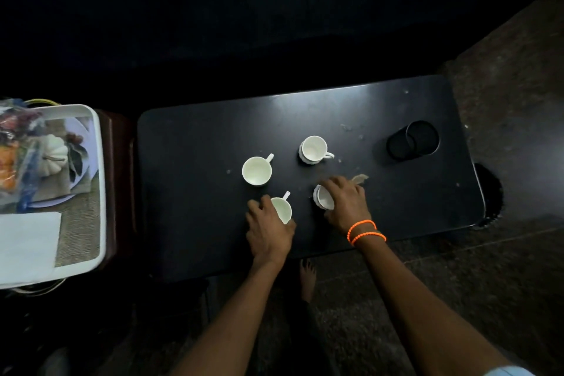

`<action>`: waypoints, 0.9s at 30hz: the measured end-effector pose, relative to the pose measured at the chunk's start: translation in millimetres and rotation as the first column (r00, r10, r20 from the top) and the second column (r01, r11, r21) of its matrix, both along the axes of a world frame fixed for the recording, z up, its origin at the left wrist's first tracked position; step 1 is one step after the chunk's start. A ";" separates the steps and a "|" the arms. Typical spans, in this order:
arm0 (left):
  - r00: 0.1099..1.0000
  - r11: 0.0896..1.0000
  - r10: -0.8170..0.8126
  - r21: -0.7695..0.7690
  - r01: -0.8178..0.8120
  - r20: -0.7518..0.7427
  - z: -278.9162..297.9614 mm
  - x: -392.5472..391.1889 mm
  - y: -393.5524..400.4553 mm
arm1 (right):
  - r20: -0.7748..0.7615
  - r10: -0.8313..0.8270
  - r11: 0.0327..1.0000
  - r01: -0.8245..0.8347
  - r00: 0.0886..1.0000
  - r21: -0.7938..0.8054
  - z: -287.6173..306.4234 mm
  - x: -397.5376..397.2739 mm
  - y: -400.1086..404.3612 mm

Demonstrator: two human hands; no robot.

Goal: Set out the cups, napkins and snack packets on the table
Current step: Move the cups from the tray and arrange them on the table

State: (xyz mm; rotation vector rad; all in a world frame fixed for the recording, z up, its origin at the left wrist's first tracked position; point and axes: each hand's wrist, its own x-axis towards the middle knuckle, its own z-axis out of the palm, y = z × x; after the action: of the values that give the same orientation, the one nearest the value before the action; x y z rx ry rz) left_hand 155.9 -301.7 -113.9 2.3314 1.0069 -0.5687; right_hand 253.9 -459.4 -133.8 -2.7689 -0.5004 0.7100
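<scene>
Several white cups stand on the black table [198, 223]. One cup [257, 170] sits left of centre and another cup [313, 149] stands farther back. My left hand [268, 229] grips a third cup [282, 209] near the front. My right hand [346, 201], with orange bead bands on its wrist, is closed over a fourth cup [324, 201]. On the white tray [99, 192] at the left lie a white napkin [27, 247] and clear snack packets [21, 156].
A round cup holder recess [412, 140] is set into the table's right end. Small scraps and crumbs [360, 178] dot the table top. The tray rests on a dark stand to the left. My bare foot [306, 278] shows below the table's front edge.
</scene>
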 end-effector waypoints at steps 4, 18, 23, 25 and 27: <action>0.981 0.981 -0.189 -0.028 0.190 0.047 -2.5 -5.3 4.8 | 0.023 -0.024 0.999 0.025 0.999 -0.025 0.7 -1.9 0.1; 0.941 0.945 0.320 -0.110 -0.308 0.111 -3.2 -11.2 -22.0 | 0.107 -0.218 0.971 0.227 0.970 -0.076 -2.6 -28.6 -9.2; 0.969 0.972 0.205 -0.140 -0.187 0.136 -8.4 -2.5 -15.1 | 0.204 -0.216 0.962 0.243 0.955 -0.120 -4.1 -36.3 -15.5; 0.977 0.982 0.150 -0.134 -0.131 0.149 -7.2 -1.4 -15.2 | 0.219 -0.236 0.952 0.270 0.947 -0.141 -4.0 -40.9 -16.8; 0.983 0.991 0.073 -0.123 -0.052 0.169 -6.7 -4.3 -15.8 | 0.228 -0.256 0.944 0.294 0.940 -0.152 -4.0 -46.4 -17.8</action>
State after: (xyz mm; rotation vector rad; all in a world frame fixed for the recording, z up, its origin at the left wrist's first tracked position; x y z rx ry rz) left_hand 151.6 -317.5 -120.6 2.1944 0.9355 -0.3821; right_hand 207.5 -477.2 -137.9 -3.0182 -0.0763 0.4267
